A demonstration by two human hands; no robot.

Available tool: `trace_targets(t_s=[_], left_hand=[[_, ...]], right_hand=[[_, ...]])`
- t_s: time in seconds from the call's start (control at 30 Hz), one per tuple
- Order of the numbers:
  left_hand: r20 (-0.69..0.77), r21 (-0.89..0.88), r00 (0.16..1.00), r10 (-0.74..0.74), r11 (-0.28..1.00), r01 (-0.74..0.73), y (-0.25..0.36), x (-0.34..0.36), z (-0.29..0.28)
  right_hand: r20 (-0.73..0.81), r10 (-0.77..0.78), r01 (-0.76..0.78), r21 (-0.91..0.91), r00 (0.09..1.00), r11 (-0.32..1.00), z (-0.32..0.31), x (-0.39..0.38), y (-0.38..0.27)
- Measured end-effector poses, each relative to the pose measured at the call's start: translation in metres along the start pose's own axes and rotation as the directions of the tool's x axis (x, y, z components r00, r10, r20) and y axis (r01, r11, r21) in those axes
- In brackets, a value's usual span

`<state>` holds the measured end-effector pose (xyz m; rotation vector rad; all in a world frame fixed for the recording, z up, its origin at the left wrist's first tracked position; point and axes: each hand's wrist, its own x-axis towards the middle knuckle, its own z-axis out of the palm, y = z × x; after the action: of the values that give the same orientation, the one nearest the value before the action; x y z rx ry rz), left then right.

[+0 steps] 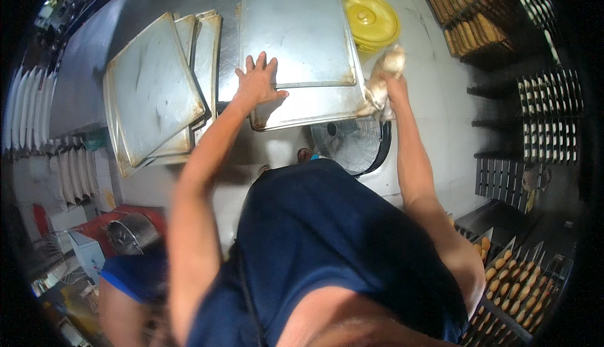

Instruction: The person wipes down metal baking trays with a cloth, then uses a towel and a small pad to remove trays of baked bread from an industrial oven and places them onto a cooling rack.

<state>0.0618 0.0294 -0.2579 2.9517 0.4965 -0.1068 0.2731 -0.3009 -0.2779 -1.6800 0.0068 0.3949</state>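
My left hand (256, 85) lies with fingers spread on a flat metal baking tray (302, 32) at the top of a stack, near its front left corner. Another tray (321, 105) sticks out beneath it toward me. In my right hand (394, 88) is a bunched, stained whitish cloth (382, 78), gripped just off the stack's right front corner. The cloth's lower end hangs by the tray's corner. To the left, a second stack of metal trays (154, 89) lies fanned unevenly, with browned edges.
A yellow lidded bucket (370, 16) stands behind my right hand. A round floor fan (349, 142) is below the stack's front edge. Racks of baked goods (519, 296) line the right side. Another person (129, 290) is at the lower left, near a metal pot (132, 232).
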Motion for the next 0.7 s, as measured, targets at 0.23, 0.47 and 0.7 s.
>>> trace_targets(t_s=[0.23, 0.47, 0.7], left_hand=[[-0.074, -0.064, 0.995, 0.072, 0.995, -0.077, 0.059, -0.006, 0.014], [-0.169, -0.098, 0.966, 0.194, 0.972, -0.212, 0.077, 0.010, 0.006], [-0.509, -0.008, 0.744, 0.433, 0.862, -0.507, 0.067, 0.038, -0.051]], right_hand=[[0.177, 0.050, -0.028, -0.126, 0.983, 0.992, 0.012, 0.047, -0.003], [0.300, 0.078, -0.056, -0.081, 0.951, 0.995, 0.005, 0.052, -0.033], [0.207, -0.086, 0.061, 0.128, 0.974, 0.990, 0.002, 0.021, -0.107]])
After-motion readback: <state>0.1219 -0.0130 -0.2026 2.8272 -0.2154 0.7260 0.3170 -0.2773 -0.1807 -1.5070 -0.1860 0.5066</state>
